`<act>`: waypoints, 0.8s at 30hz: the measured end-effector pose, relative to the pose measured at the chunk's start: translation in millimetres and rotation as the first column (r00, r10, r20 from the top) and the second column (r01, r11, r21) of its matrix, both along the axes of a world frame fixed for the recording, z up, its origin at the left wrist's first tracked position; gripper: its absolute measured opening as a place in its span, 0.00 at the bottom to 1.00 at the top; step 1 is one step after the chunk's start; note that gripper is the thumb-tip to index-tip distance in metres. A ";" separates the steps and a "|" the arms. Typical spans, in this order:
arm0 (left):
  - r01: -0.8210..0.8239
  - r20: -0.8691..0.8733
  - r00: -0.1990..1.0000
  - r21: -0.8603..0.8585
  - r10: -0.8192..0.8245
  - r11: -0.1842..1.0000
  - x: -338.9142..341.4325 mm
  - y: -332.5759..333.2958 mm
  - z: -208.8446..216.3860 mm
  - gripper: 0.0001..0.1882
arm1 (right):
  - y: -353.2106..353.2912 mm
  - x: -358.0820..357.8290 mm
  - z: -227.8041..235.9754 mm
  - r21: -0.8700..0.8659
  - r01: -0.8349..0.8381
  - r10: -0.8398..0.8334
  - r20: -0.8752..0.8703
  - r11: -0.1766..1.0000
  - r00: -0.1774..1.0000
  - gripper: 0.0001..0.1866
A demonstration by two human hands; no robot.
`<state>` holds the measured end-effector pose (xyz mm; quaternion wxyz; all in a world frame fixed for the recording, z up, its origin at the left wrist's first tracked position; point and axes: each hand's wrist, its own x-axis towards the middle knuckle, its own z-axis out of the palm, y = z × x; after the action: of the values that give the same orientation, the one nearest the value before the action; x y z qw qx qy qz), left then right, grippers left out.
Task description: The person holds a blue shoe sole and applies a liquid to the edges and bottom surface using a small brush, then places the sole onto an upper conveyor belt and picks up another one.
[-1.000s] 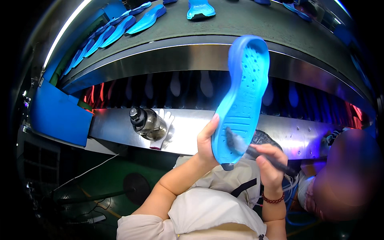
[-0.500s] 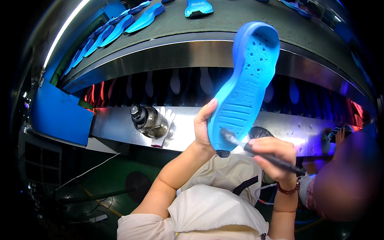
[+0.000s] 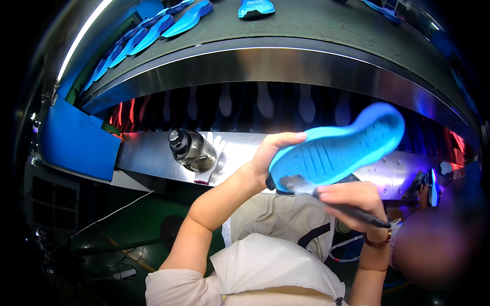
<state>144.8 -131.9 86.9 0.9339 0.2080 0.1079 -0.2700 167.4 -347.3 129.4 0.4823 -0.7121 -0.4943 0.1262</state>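
Note:
My left hand (image 3: 270, 150) grips a blue shoe sole (image 3: 326, 160) along its edge near one end, thumb on top. The sole tilts up toward the right, its inner face with grooves and small holes turned to me. A black patch shows at its near end. My right hand (image 3: 354, 201) is closed round the dark handle of a brush (image 3: 352, 213). The blurred bristles touch the sole's face at the end close to my left hand.
A dark conveyor belt (image 3: 301, 28) carries several blue soles (image 3: 189, 19) behind a metal edge. On the steel shelf (image 3: 148, 153) stand a water bottle (image 3: 191, 152) and a white glove (image 3: 217, 153). Another person (image 3: 434, 245) is at the right.
The sole has swung clockwise, its far end dropping to the right and its face tilting. My left hand turned with it, while the brush stays on the same end of the sole.

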 end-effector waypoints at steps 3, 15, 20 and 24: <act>0.175 -0.037 0.985 0.265 -0.171 0.948 -2.8 1.7 1.1 0.29 | -0.5 -5.3 10.5 -0.241 -0.202 0.204 -0.017 0.949 0.979 0.12; 0.283 -0.014 0.954 0.371 -0.299 0.884 -14.5 15.1 -2.2 0.33 | -28.6 10.8 13.9 -0.295 -0.281 0.275 -0.064 0.913 0.959 0.12; 0.315 0.016 0.927 0.515 -0.376 0.797 -14.9 14.3 -5.1 0.33 | -33.8 18.7 7.5 -0.420 -0.200 0.197 -0.050 0.885 0.979 0.11; 0.248 -0.062 0.967 0.468 -0.248 0.848 -21.8 23.0 -5.1 0.33 | -38.5 30.7 11.3 -0.314 -0.191 0.188 -0.038 0.930 0.981 0.11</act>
<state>123.0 -108.9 81.8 0.8123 0.4412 0.1423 -0.3538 198.0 -385.9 140.7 0.3495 -0.7286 -0.5322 0.2524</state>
